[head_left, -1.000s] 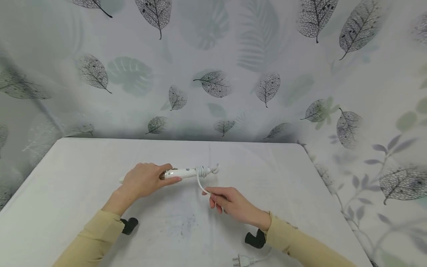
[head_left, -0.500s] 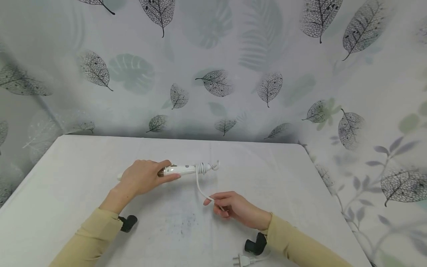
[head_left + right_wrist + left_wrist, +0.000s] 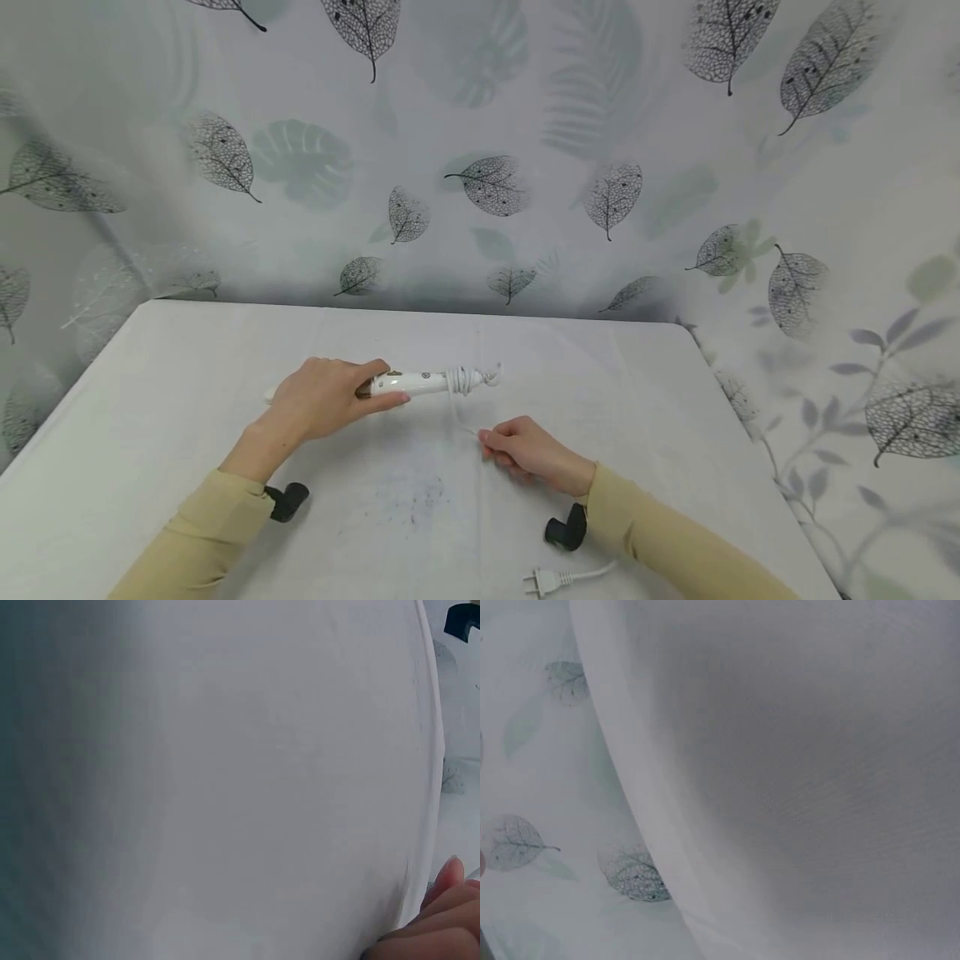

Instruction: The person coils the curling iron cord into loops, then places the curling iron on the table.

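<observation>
A white curling iron, with buttons along its handle, lies nearly level above the table in the head view. My left hand grips it from above and covers its middle; only a pale tip shows past the hand on the left. White power cord is wound in several turns around the handle's right end. From those turns a loose length runs down to my right hand, whose thumb and fingers pinch it. The right wrist view catches some curled right fingers in its lower corner. The cord is not visible there.
The cord's two-pin plug lies on the white table near the front, below my right wrist. Black wrist-camera mounts hang under both sleeves. A leaf-patterned curtain surrounds the table's back and sides.
My right hand first drew the cord down and to the right, then rose slightly with the fingers closing tighter on it. My left hand keeps holding the curling iron in nearly the same place.
</observation>
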{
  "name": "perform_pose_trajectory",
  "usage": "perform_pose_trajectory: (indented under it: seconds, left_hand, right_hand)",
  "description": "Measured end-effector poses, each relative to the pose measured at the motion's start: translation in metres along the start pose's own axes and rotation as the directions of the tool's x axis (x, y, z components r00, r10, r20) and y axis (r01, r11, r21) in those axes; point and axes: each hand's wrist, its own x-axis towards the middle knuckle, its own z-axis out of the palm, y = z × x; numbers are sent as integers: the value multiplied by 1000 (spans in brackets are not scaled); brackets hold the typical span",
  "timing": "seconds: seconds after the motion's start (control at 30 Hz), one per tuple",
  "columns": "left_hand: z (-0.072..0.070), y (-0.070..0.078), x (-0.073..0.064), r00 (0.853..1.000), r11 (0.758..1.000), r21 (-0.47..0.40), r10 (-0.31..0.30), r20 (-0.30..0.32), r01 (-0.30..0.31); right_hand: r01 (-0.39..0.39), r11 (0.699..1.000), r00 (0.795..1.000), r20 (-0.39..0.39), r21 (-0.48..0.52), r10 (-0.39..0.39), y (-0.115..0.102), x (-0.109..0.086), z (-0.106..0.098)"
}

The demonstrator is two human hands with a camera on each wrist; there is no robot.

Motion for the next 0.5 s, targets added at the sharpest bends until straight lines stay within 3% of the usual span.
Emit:
perform_pose_trajectory:
  seconds: [0.3, 0.5]
  left_hand:
    - [-1, 8, 0, 998, 998, -8, 57, -19, -57]
    - [0, 9, -2, 996, 997, -1, 80, -27, -80]
  right_hand:
    - [8, 995, 999, -38, -101, -12, -7, 17, -2]
    - [19, 970, 995, -94, -242, -43, -16, 26, -2]
